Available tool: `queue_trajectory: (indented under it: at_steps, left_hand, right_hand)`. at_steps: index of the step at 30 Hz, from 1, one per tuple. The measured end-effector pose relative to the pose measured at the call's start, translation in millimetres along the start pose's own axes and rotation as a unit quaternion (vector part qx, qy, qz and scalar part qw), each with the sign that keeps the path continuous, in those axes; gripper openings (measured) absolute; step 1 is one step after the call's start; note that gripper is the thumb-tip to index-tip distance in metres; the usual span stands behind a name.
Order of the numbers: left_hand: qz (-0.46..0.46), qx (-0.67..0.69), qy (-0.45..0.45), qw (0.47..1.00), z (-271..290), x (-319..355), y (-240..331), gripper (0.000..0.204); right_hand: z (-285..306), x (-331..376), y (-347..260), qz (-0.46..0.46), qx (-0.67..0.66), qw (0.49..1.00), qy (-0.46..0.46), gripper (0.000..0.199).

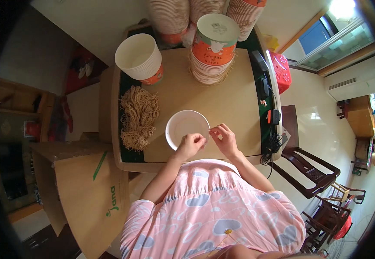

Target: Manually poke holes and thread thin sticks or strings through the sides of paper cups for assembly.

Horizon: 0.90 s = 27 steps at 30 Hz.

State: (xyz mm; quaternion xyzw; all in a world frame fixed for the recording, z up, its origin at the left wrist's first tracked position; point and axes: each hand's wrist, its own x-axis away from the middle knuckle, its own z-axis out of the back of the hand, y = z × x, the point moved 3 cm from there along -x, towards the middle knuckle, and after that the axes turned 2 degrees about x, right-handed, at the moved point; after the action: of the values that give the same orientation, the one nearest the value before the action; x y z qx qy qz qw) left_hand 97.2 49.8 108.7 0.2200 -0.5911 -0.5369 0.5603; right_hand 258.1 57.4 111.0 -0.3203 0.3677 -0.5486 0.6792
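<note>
A round white paper bucket (173, 120) stands mouth up at the front of the table, in front of me. My left hand (191, 146) is at its near rim, with the fingers curled and pinched together. Just right of the rim, my right hand (224, 138) also pinches with thumb and forefinger. Whatever lies between the fingertips of either hand is too small to make out. Left of the bucket lies a loose bundle of tan twine pieces (138, 114).
Nested white buckets (138, 56) stand at the back left. An upside-down orange printed bucket stack (213, 52) with twine stands behind; more stacks (169, 17) line the wall. Black adapters with cables (274, 116) run along the right edge. A cardboard box (88, 185) sits left, a dark chair (310, 170) right.
</note>
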Motion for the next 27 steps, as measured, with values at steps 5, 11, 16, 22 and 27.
queue_trajectory:
  at_steps: [5, 11, 16, 22, 27]
  left_hand:
    - [-0.038, 0.082, -0.022, 0.996, -29, 16, 18, 0.016]
    - [-0.108, 0.056, -0.030, 0.992, -40, 25, 38, 0.016]
    - [-0.089, 0.062, -0.031, 0.994, -35, 30, 40, 0.015]
    - [-0.064, 0.152, -0.054, 0.985, -29, 29, 40, 0.017]
    - [-0.084, 0.265, 0.017, 0.960, -3, 26, 50, 0.055]
  right_hand:
    - [-3, 6, 11, 0.006, -0.007, 1.000, 0.014, 0.005]
    - [-10, 7, 22, 0.002, -0.013, 1.000, 0.019, 0.009]
    - [-12, 4, 25, 0.009, -0.013, 1.000, 0.021, 0.011]
    - [-11, -29, 27, 0.014, -0.006, 1.000, -0.023, 0.011]
    - [-1, -109, 26, 0.073, 0.089, 0.984, -0.133, 0.012]
